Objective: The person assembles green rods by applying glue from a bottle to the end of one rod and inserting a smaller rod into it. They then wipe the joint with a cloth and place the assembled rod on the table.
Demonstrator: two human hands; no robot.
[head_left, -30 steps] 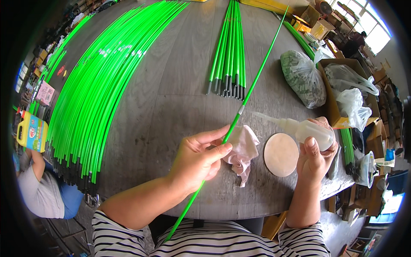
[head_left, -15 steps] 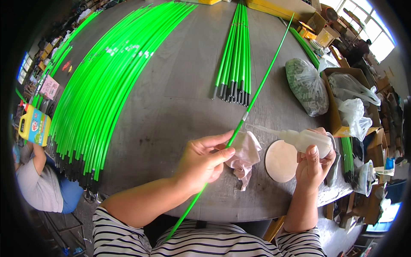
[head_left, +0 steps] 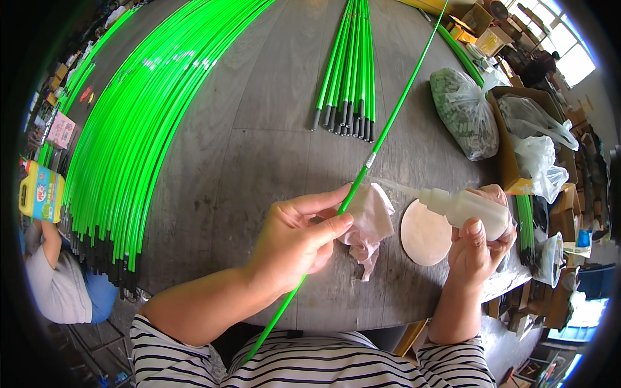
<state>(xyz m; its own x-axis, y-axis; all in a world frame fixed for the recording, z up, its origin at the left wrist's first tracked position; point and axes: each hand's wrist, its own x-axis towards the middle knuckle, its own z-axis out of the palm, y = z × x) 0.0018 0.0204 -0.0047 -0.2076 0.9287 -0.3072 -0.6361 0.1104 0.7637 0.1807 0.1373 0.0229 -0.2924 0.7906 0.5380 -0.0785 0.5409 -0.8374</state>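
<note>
The thin green rod [head_left: 362, 174] runs from six o'clock, its lower end hidden by the striped shirt, pinched in the left hand [head_left: 294, 242]. The right hand [head_left: 475, 249] grips a translucent plastic squeeze bottle [head_left: 469, 208], nozzle at nine o'clock touching the rod's metal ferrule.

Black-and-white striped shirt [head_left: 336, 365], forearms bare.

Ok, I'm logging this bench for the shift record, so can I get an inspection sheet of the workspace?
Surface: grey worn table.
Job's things: left hand pinches a green rod; right hand holds a white squeeze bottle, nozzle toward the rod's metal joint.
Clutter: pink rag, round pad, rod bundles, filled plastic bags.
Fingers: both closed on their items.
Cables: nothing seen.
Surroundings: cardboard boxes, another person's arm at left.
</note>
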